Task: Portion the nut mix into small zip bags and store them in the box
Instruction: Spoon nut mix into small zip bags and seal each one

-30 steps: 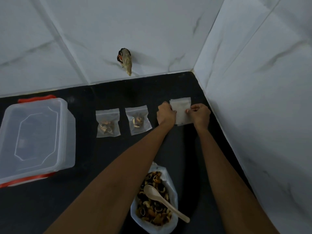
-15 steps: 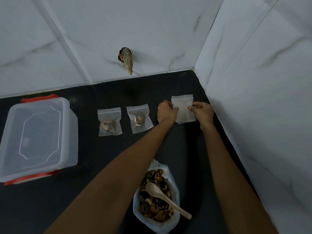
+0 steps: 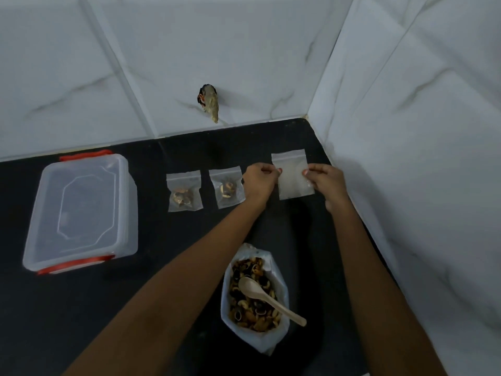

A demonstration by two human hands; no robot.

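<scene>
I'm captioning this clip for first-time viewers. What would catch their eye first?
The left hand and right hand pinch a small zip bag by its sides at the back right of the counter; no nuts show in it. Nearest the camera stands the open nut mix bag with a wooden spoon in it. Two filled bags lie left of the hands, and the lidded box sits far left.

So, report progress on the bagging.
Done: two filled bags lie on the counter. In hand: left hand and right hand pinch an empty third bag. Left: fill it with the spoon from the nut mix, seal, then store all three in the closed box.
</scene>
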